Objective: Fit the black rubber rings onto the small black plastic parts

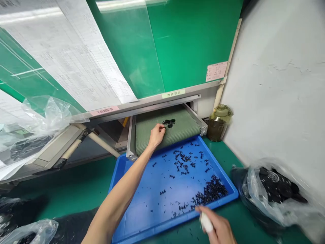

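**Tiny black parts [185,161] strewn across the blue tray [162,223], more heaped on the green belt [185,130] behind it**

Left hand [156,134] above the belt behind the tray, fingers pinched, any piece hidden; right hand [218,228] by the tray's near rim, clenching a white wad [206,222]. Parts probably light, stiff, easily scattered: best pinched by their ends.

Green-topped bench [76,184]: main surface. Blue plastic tray [235,195] sits on bench, centre. Small black parts [210,191] scattered inside tray, dense heap toward tray's front right corner, looser cluster mid-tray. Behind tray, grey-green conveyor belt [177,134] in metal frame, end just over tray's back edge; clump of black parts [169,122] on belt. Beyond tray's back right corner, glass jar [218,123] with brownish liquid, upright on bench. Right of tray, clear plastic bag [269,193] holding black parts. Left of tray, near bench edge, second plastic bag [33,230] over dark contents.
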Demonstrator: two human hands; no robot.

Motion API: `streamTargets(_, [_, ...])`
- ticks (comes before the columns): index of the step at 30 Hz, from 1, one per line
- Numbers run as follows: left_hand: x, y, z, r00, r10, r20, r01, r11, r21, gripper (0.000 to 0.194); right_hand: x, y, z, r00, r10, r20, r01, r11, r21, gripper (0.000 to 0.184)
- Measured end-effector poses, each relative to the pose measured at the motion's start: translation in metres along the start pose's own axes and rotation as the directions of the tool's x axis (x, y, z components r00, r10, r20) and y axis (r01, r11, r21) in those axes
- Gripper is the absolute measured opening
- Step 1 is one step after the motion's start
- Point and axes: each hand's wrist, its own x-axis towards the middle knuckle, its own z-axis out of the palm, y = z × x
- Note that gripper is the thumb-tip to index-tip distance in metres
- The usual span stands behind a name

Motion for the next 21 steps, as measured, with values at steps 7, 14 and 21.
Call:
streamTargets(7, [-0.169, 0.036, 0.016, 0.927, -0.082, 0.365, 0.343, 0.578, -0.741, 0.021, 0.034, -0.050, -0.054, 0.994, -0.012, -0.107, 0.010, 1.000, -0.023, 0.029])
streamTargets(14, [-0.248, 0.060, 0.010, 0.852, -0.119, 0.510, 0.523, 0.259, -0.812, 0.023, 0.014, -0.068, -0.057, 0.983, -0.167, -0.081, 0.154, 0.977, -0.145, 0.034])
streamTargets(21, [-0.264, 0.059, -0.007, 0.874, -0.071, 0.480, 0.483, 0.236, -0.844, 0.020, 0.007, -0.091, -0.057, 0.969, -0.245, -0.027, 0.233, 0.945, -0.230, 0.032])
